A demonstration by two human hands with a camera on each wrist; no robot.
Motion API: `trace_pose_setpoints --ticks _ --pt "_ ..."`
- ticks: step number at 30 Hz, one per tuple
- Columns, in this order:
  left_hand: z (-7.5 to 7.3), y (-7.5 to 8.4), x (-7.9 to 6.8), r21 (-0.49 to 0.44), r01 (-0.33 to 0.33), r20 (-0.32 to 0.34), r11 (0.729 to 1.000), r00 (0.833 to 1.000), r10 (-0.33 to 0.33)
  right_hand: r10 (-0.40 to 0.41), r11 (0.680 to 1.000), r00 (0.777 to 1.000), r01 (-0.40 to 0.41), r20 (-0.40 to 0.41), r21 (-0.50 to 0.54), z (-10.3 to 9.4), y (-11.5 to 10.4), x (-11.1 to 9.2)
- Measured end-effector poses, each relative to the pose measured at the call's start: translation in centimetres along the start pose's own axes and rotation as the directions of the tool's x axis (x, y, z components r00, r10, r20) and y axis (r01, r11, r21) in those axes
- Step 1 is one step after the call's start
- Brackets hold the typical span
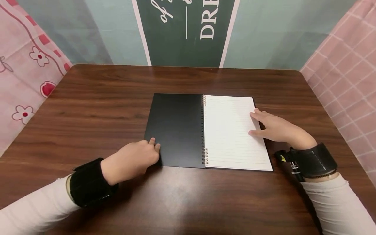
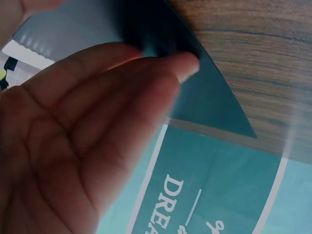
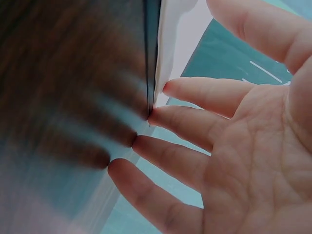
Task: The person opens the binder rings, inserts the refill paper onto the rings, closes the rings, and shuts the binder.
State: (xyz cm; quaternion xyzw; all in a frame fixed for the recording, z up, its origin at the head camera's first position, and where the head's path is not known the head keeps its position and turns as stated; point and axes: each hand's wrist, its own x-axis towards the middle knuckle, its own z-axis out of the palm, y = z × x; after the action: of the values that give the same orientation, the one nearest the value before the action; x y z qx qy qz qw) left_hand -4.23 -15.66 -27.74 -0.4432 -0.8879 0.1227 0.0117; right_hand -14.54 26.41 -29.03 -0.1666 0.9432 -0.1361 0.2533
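A spiral-bound notebook (image 1: pixel 229 130) lies opened flat on the table, its black cover (image 1: pixel 177 130) turned to the left and a white lined page facing up on the right. At the cover's lower left edge is my left hand (image 1: pixel 132 160); in the left wrist view its fingers (image 2: pixel 122 122) extend over the black sheet, with the thumb apart from them. My right hand (image 1: pixel 279 127) is at the page's right edge, thumb and index fingertip over the paper. The right wrist view shows its fingers (image 3: pixel 170 161) spread and extended, some tips on the table beside the notebook's edge.
The brown wood-grain table (image 1: pixel 97 107) extends around the notebook. Behind it hangs a green cloth (image 1: pixel 182 42) with white lettering. Pink cloths flank the table, flowered on the left (image 1: pixel 20 81) and checked on the right (image 1: pixel 346 71). A black band (image 1: pixel 315 161) wraps each wrist.
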Motion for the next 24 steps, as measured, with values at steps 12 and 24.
trace_pose_setpoints --ticks 12,24 --pt "1.0 0.9 -0.5 -0.019 0.043 -0.026 0.999 0.999 -0.044 0.000 1.000 1.000 0.000 -0.006 -0.017 0.2 -0.3 0.0" --pt "0.6 -0.4 -0.2 -0.103 0.025 0.013 0.994 1.000 -0.023 0.003 0.999 1.000 -0.004 -0.017 -0.033 0.2 -0.4 0.1"
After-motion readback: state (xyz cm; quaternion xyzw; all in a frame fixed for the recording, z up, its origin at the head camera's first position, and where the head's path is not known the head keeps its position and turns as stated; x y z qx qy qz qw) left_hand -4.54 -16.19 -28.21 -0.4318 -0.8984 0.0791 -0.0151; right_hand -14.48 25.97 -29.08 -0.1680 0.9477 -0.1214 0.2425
